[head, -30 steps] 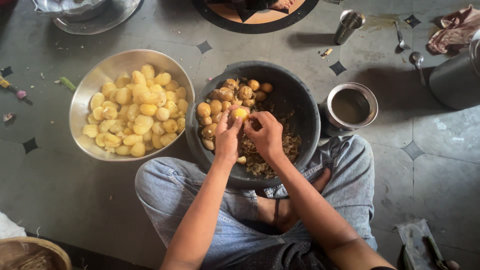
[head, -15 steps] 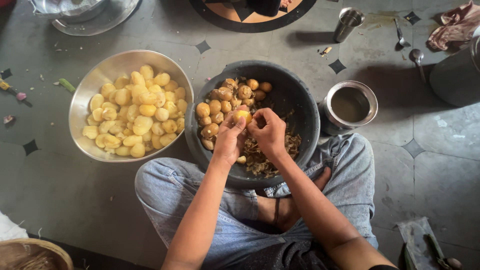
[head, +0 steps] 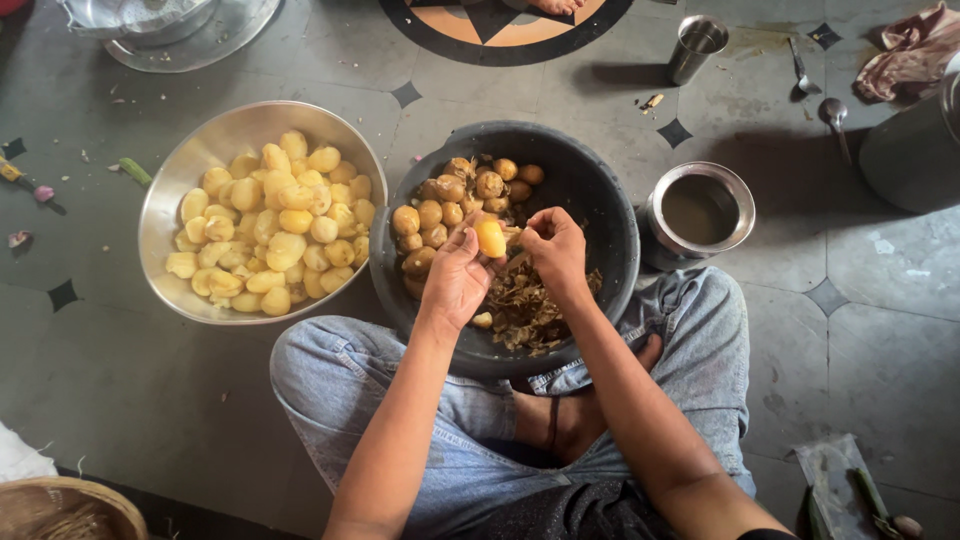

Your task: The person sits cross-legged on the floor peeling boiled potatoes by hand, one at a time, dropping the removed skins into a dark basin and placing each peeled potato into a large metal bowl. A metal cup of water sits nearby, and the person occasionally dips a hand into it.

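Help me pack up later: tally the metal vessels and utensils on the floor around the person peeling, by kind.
Wide steel bowl of peeled potatoes: 1
Dark basin of unpeeled potatoes and peels: 1
Steel pot with liquid: 1
Steel tumbler: 1
Spoons: 2
Total: 6

The left hand holds one potato.

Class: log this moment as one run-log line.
left hand: holds peeled potato | right hand: pinching peel | over dark basin
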Motion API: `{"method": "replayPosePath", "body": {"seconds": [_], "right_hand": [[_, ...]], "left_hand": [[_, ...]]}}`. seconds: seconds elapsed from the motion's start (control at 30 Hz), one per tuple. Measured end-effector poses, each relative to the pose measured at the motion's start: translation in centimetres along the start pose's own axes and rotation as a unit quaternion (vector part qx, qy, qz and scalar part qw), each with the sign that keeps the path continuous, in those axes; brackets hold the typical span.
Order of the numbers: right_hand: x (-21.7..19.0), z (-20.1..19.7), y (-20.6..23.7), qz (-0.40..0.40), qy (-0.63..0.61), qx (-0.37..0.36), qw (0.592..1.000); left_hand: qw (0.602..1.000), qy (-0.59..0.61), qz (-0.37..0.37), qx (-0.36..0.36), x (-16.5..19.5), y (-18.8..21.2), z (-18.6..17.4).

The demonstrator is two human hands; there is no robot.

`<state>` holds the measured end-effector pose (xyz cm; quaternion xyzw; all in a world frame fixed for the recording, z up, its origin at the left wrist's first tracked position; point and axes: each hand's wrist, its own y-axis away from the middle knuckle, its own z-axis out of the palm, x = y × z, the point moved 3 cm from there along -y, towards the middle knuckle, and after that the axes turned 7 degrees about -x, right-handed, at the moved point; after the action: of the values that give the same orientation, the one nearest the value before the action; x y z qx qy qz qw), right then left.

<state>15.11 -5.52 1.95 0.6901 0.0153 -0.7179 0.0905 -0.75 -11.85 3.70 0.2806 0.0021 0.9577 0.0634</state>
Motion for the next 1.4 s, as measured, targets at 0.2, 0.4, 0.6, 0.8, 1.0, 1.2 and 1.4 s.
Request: {"method": "replayPosePath", "body": {"seconds": [0.2, 0.4, 0.6, 0.8, 1.0, 1.2, 1.4], "right_hand": [[-0.8, -0.5, 0.0, -0.083, 0.066, 0.024, 0.994], [-3.8, 0.2, 1.5, -0.136, 0.156, 0.044, 0.977], [-4.8, -1.1, 1.5, -0.16, 0.19, 0.095, 0.964], [-2.4, -4.7, -1.1, -0.159, 0.134, 0.139, 0.968], [-1.0, -4.2, -1.3, -0.104, 0.19, 0.084, 0.973], [-3.7, 0.6, 1.8, -0.248, 0.249, -0.068, 0.934], [-5.6, 2.3, 3.3, -0.325, 0.28, -0.11, 0.897]], "left_hand": [[0.997, 0.054, -0.026, 0.056, -0.1, 0.0, -1.0], [0.993, -0.099, -0.028, 0.058, -0.3, -0.2, -1.0], [0.996, -0.054, -0.051, 0.047, 0.8, 0.4, 0.6], [0.994, -0.075, -0.076, 0.024, 1.3, 0.4, 1.2], [0.982, -0.183, -0.04, 0.017, 1.0, 0.2, 0.3], [0.915, -0.399, 0.041, 0.03, 0.8, -0.3, 0.1], [0.883, -0.466, 0.027, 0.046, 0.8, -0.2, 0.3]]}}
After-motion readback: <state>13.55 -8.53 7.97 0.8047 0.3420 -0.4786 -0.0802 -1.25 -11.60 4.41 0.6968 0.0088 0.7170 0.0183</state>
